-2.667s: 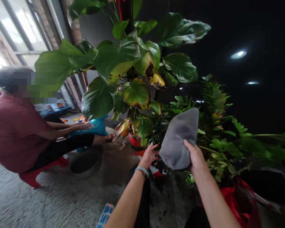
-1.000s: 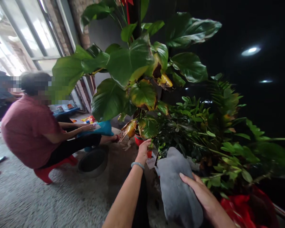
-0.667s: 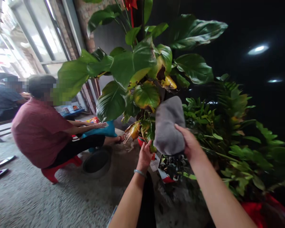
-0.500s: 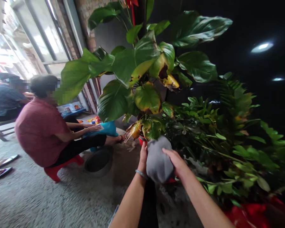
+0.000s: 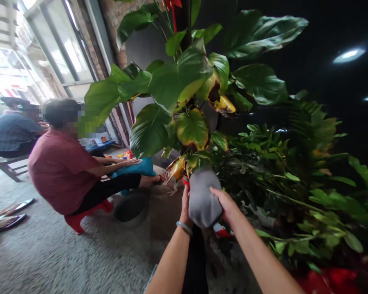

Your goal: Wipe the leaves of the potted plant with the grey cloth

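A rounded, soft-looking grey cloth piece is held up in front of me, below the leaves of a large potted plant. My left hand grips its left side, with part of the fingers hidden behind it; a pale bangle circles that wrist. On the right side, my right hand holds the cloth with the thumb on its near face. The other fingers are out of sight behind it. Whether the cloth is a cap or a bundle I cannot tell.
To the left a person in a red shirt sits on a red stool, a hand on a blue object. A dark basin stands on the floor. Leafy plants crowd the right. Another person sits farther back.
The view has shifted slightly, so the surroundings sit farther right. Both hands keep hold of the grey cloth, which appears slightly higher in view. A red-and-white thing shows below it.
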The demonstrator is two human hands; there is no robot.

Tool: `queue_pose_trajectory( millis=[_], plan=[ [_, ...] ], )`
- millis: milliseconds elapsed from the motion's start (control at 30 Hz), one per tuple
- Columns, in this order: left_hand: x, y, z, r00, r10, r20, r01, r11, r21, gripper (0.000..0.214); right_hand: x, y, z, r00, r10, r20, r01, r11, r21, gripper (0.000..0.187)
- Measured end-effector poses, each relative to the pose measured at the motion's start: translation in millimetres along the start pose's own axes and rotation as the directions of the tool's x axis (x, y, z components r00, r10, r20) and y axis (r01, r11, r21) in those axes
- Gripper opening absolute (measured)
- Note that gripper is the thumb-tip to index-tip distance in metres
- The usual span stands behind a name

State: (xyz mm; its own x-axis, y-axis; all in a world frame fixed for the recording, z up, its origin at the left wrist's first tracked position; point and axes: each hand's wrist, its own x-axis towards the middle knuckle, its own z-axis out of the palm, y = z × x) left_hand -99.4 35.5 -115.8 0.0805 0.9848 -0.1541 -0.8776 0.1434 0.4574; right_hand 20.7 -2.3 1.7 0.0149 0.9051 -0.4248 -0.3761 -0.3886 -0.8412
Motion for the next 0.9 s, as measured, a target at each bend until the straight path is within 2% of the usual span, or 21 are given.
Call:
queue_pose_trajectory(
  millis=[67, 100, 200, 300, 367, 433, 500, 567, 633, 700, 767, 833, 867, 900],
  plan=[
    [0, 0, -3.0, 0.999, -0.02, -0.025, 0.02, 1.0, -0.008, 0.056, -20, 19, -18, 0.999, 0.032, 0.013, -0.031, 0.999, -0.038, 0.009],
    [-1, 0, -2.5, 0.999, -0.034, -0.02, 0.034, 0.999, -0.01, 0.058, -31, 20, -28, 1.0, 0.017, 0.024, -0.016, 0.999, -0.048, 0.013],
    [-6, -1, 4.5, 0.998, -0.054, 0.045, 0.055, 0.998, -0.027, 0.061, -50, -10, -42, 0.99, -0.139, 0.016, 0.139, 0.99, 0.003, 0.029],
    [-7, -4, 11.7, 0.999, -0.027, 0.047, 0.027, 1.0, -0.013, 0.057, -34, -50, -28, 0.94, -0.337, -0.047, 0.34, 0.932, 0.126, 0.035],
    [-5, -6, 12.5, 1.0, -0.013, 0.027, 0.013, 1.0, -0.011, 0.054, -11, -56, -12, 0.947, -0.317, -0.058, 0.322, 0.935, 0.15, 0.029],
    [0, -6, 9.6, 1.0, -0.011, -0.019, 0.01, 1.0, -0.021, 0.049, 7, -37, -1, 0.984, -0.173, -0.038, 0.176, 0.979, 0.103, 0.017],
    [4, -4, 4.0, 0.996, -0.045, -0.079, 0.045, 0.999, -0.005, 0.047, 10, -5, -3, 0.999, -0.046, -0.015, 0.047, 0.998, 0.04, 0.012],
    [5, 0, -1.4, 0.992, -0.085, -0.093, 0.089, 0.995, 0.039, 0.051, -3, 24, -15, 1.0, 0.007, 0.017, -0.007, 1.0, 0.002, 0.013],
    [4, 2, -4.3, 0.994, -0.098, -0.05, 0.101, 0.992, 0.075, 0.059, -24, 32, -30, 0.998, 0.011, 0.06, -0.008, 0.999, -0.038, 0.02],
    [1, 3, -3.7, 0.997, -0.084, 0.002, 0.083, 0.993, 0.083, 0.062, -40, 15, -39, 0.996, -0.068, 0.058, 0.07, 0.997, -0.028, 0.03],
    [-1, 1, -0.7, 0.997, -0.068, 0.025, 0.065, 0.994, 0.085, 0.059, -42, -17, -36, 0.975, -0.223, 0.017, 0.222, 0.975, 0.032, 0.037],
    [-2, -2, 2.5, 0.998, -0.046, 0.031, 0.043, 0.995, 0.087, 0.057, -29, -46, -25, 0.929, -0.369, -0.024, 0.369, 0.923, 0.112, 0.035],
    [-1, -3, 3.6, 0.999, -0.037, 0.032, 0.035, 0.996, 0.081, 0.056, -19, -54, -17, 0.92, -0.389, -0.049, 0.392, 0.908, 0.148, 0.031],
    [-1, -4, 4.2, 0.999, -0.026, 0.024, 0.024, 0.997, 0.068, 0.054, -9, -56, -9, 0.93, -0.363, -0.058, 0.367, 0.914, 0.172, 0.025]
  ],
)
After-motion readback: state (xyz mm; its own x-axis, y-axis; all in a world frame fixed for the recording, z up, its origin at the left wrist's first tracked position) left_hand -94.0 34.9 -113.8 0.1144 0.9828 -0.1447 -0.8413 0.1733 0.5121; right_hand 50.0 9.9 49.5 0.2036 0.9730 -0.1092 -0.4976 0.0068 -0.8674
